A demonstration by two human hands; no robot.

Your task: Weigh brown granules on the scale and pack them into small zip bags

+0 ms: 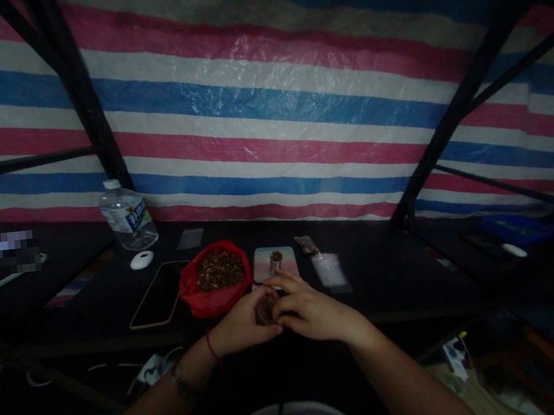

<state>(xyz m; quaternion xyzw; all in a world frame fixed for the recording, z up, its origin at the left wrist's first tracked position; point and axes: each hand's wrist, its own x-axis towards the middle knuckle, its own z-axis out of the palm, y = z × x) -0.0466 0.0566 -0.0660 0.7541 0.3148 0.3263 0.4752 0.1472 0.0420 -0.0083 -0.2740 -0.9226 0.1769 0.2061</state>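
Note:
My left hand (249,319) and my right hand (310,309) come together at the table's front edge, fingers closed around a small clear plastic bag (264,311). It looks dark inside, and its contents are too dim to make out. Just beyond my fingers a small clear cup (276,260) filled with brown pieces stands on a flat pale pink and blue pad (261,262). Left of it, an open red plastic bag (208,305) holds a heap of brown seed-like pieces (220,269). To the right lie a small filled bag (307,244) and a stack of clear bags (330,271).
On the black table (378,276), a phone (160,296), a white oval object (142,260) and a large clear bottle (128,215) are at left. Another flat clear bag (190,238) lies behind the red one. Dark metal posts (92,115) frame a striped plastic sheet (266,103).

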